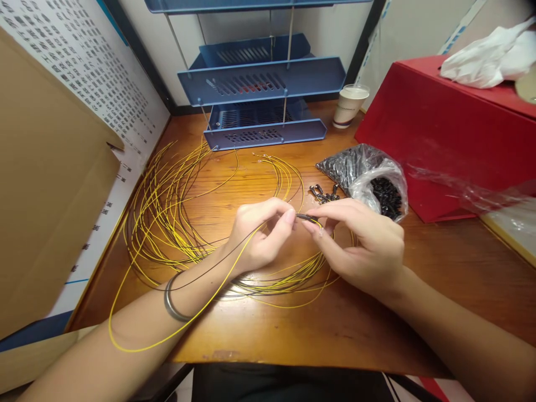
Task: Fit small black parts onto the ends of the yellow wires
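My left hand [260,234] is closed in a pinch between thumb and forefinger on a thin yellow-and-black wire [240,254], which loops back over my wrist. Opposite it, my right hand [362,243] pinches a small black sleeve-like part [309,217] by its right end. The yellow and black strands run up to this part; how they join is hidden by my fingertips. Beneath both hands curves a loose bundle of the same wires [288,282]. A larger tangled coil [167,223] lies to the left.
Several loose black parts [324,194] lie beside a clear plastic bag [360,162] filled with similar pieces. A blue tiered rack [268,134] stands at the back, near a paper cup [350,106]. A red box [444,134] is on the right, a cardboard sheet [50,184] on the left.
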Demonstrator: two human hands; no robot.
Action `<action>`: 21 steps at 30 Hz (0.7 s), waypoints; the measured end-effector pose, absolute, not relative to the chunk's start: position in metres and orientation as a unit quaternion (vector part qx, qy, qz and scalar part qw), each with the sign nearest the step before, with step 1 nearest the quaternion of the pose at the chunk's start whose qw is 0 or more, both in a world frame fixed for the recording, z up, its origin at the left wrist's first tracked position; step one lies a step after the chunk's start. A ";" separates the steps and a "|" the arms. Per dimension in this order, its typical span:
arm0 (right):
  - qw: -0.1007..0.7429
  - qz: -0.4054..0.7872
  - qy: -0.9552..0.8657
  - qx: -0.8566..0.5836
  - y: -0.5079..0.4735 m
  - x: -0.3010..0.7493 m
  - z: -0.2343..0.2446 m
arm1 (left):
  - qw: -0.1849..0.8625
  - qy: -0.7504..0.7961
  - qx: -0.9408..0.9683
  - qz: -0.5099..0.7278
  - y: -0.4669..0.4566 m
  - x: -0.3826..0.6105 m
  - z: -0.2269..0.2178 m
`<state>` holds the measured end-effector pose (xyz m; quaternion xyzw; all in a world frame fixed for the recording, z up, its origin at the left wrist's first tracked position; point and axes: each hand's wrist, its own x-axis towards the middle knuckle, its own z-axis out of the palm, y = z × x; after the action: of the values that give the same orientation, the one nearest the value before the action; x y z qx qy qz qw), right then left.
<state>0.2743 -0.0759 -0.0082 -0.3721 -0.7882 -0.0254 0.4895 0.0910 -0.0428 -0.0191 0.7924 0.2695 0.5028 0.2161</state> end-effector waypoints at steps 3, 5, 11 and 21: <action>0.492 -0.022 -0.787 -0.372 -0.076 0.274 -0.009 | 0.210 0.308 0.779 0.505 -0.044 0.092 -0.020; 0.491 -0.021 -0.787 -0.374 -0.075 0.274 -0.009 | 0.214 0.310 0.777 0.505 -0.043 0.093 -0.020; 0.489 -0.037 -0.785 -0.379 -0.074 0.275 -0.007 | 0.234 0.263 0.798 0.488 -0.043 0.092 -0.020; 0.481 -0.043 -0.786 -0.387 -0.075 0.274 -0.007 | 0.242 0.274 0.781 0.507 -0.042 0.091 -0.022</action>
<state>0.2738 -0.0750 -0.0066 -0.3872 -0.7856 -0.0435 0.4807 0.0907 -0.0416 -0.0218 0.7807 0.2741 0.5065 0.2424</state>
